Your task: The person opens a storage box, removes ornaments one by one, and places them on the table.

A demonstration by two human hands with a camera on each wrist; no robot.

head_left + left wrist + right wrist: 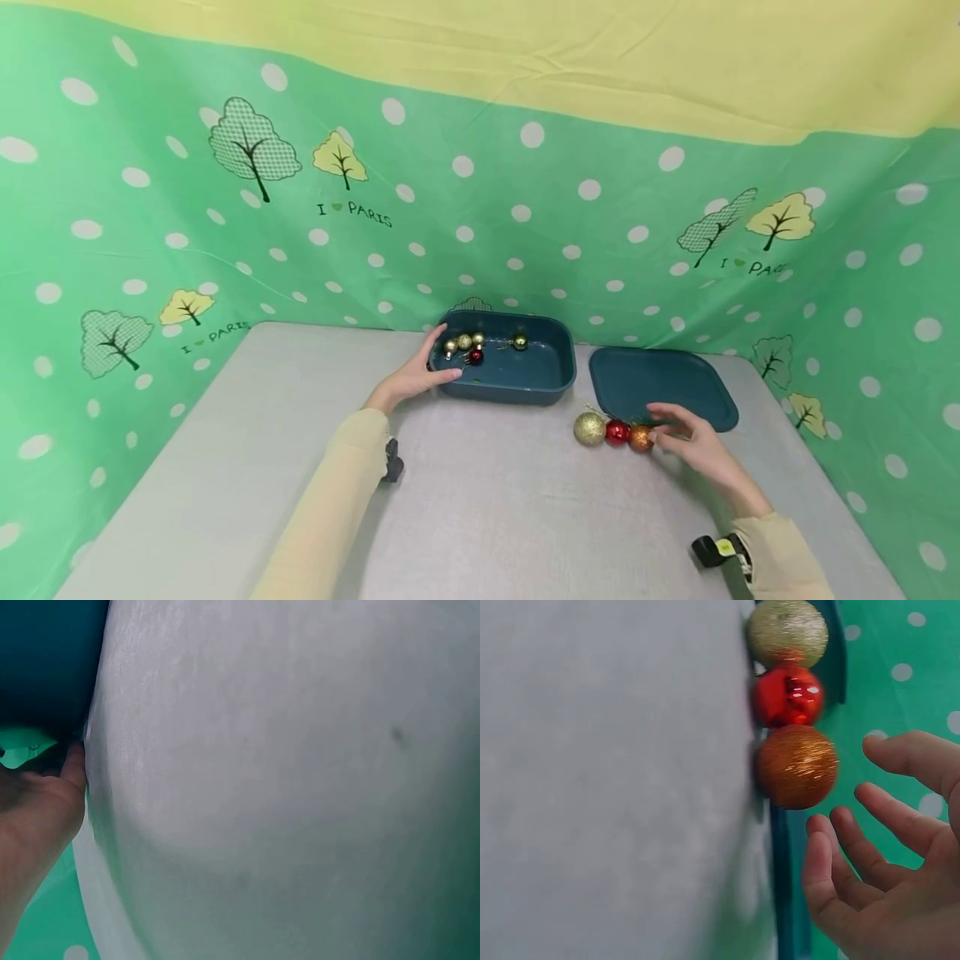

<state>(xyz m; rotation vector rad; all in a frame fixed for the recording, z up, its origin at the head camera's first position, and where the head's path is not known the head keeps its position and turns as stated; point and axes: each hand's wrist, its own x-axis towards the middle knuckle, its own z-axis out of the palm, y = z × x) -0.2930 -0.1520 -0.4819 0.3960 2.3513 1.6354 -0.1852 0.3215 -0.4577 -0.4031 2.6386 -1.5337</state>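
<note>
My left hand holds the left end of a dark blue rectangular box, thumb along the front and fingers at the back corner. Inside the box lie several small gold ornament balls and a small red ball. In the left wrist view, part of that hand is against the blue box. My right hand, fingers spread and bent, is beside an orange glitter ball, apart from it in the right wrist view. Next to it sit a shiny red ball and a gold glitter ball.
A dark blue lid lies flat to the right of the box, just behind the row of balls. All stand on a table with a pale grey cloth. A green dotted curtain hangs behind and at both sides.
</note>
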